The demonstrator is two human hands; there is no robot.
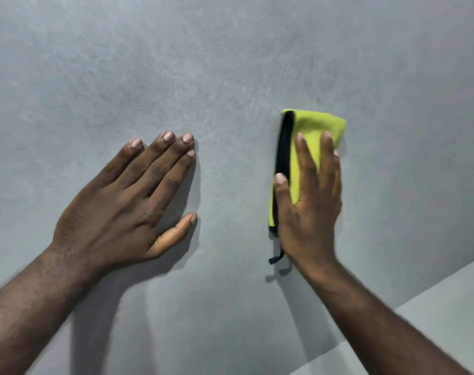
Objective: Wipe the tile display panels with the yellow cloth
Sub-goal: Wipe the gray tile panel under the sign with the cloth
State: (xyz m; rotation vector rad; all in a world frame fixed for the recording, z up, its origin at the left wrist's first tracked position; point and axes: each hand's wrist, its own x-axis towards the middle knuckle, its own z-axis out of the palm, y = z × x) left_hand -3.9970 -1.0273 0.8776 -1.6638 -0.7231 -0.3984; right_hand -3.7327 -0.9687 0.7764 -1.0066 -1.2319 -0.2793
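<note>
Two hands: left hand (pixel 122 201) lies flat on panel (pixel 230 63); right hand (pixel 309 212), fingers straight, presses cloth (pixel 311 125).
Cloth: soft, light, folded; likely best held under flat palm.

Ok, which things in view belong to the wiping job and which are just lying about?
Job: cloth; right hand pressing it flat; grey panel under it; left hand flat on that panel.
Not in use: paler surface at lower right, maybe another panel; cannot tell.
</note>
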